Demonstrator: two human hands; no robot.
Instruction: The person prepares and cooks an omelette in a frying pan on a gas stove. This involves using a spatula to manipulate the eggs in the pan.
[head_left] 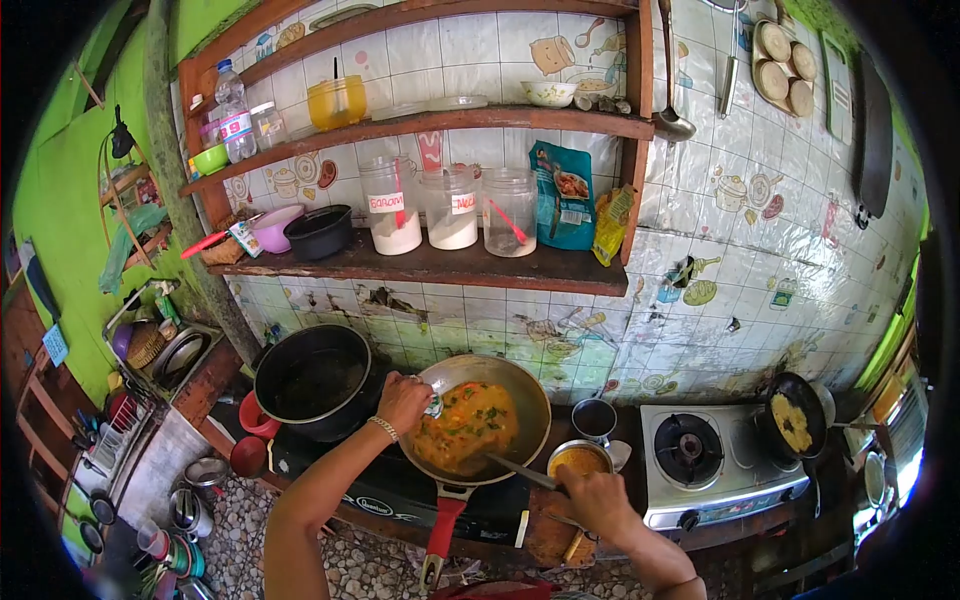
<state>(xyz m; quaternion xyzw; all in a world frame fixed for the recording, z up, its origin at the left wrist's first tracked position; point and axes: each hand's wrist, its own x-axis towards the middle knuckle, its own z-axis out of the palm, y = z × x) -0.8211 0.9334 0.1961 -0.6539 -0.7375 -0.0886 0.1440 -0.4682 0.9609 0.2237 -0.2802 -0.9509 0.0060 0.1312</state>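
A frying pan (pixel 535 400) with a red handle stands on the black stove (pixel 345 487). Inside it lies an orange-yellow egg-like mixture (pixel 465 425) dotted with green bits. My right hand (pixel 600 503) is closed round the handle of a spatula (pixel 520 469), whose far end reaches into the mixture. At the pan's left rim my left hand (pixel 405 402) is closed, with a small shiny piece showing by its fingertips; its kind cannot be made out. Beside the pan, near my right hand, is a bowl (pixel 580 445) of orange-yellow mixture.
A large black pot (pixel 312 385) stands left of the pan. To the right are a small dark saucepan (pixel 594 418), a silver gas stove (pixel 720 470) and a black pan (pixel 800 415) with cooked food. Above hangs a wooden shelf (pixel 420 272) with labelled jars (pixel 393 215).
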